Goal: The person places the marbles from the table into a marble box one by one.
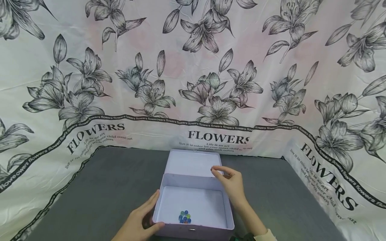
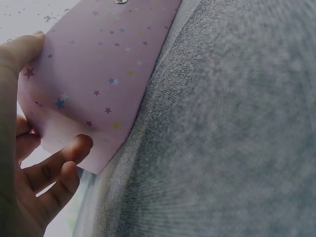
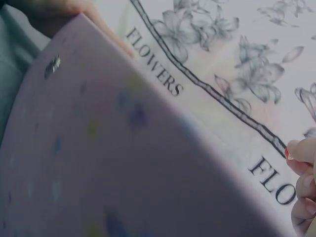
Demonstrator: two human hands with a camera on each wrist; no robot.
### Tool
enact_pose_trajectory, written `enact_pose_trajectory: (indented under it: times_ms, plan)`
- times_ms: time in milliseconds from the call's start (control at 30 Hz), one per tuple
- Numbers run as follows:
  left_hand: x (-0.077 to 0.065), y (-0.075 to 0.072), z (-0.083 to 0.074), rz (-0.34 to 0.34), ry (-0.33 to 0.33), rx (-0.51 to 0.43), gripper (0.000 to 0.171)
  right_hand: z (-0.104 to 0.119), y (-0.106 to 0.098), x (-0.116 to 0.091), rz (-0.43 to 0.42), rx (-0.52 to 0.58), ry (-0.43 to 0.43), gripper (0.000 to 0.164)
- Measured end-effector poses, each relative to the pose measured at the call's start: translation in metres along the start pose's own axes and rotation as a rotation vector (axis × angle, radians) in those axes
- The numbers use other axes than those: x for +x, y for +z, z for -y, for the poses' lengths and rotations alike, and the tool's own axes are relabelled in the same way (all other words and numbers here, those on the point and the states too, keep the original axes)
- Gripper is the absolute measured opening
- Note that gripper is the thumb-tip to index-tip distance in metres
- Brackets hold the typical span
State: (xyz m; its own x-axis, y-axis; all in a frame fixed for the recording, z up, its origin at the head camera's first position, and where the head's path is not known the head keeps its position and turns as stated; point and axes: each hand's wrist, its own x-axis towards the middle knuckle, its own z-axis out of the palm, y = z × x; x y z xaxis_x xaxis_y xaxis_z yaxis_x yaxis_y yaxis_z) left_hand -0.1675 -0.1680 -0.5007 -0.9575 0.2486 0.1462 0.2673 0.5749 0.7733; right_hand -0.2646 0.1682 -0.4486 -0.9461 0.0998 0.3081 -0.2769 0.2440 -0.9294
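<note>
A lidded tin box [image 1: 178, 229], pale inside and pink with small stars outside, stands open on the grey table. Several blue, green and yellow glass marbles [image 1: 185, 217] lie together on its floor near the front wall. My left hand [image 1: 138, 219] holds the box's front left corner, thumb at the front and fingers along the left side. Over the box's back right part, my right hand [image 1: 233, 185] pinches a small red marble [image 3: 289, 154] between thumb and fingertip; most of it is hidden by the fingers.
The box's lid [image 1: 190, 160] lies folded back behind it, close to the hanging cloth [image 1: 150, 134] printed with flowers and lettering. This cloth encloses the grey table [image 1: 120, 180] at the back and both sides. A metal clasp [image 1: 192, 229] sits on the front wall.
</note>
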Motion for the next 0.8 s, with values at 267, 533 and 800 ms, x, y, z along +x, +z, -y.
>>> enact_pose_trajectory:
  times_ms: [267, 533, 800]
  plan:
    - [0.001, 0.0, 0.001, 0.012, -0.002, 0.0, 0.098, 0.009, 0.023, 0.0, 0.048, 0.023, -0.036, 0.016]
    - [0.001, 0.001, 0.002, 0.005, 0.005, 0.0, 0.097, 0.022, 0.039, -0.001, 0.087, 0.041, -0.038, 0.017]
    - [0.001, 0.001, 0.002, 0.002, 0.014, 0.001, 0.098, 0.022, 0.047, 0.004, 0.126, -0.01, -0.071, 0.014]
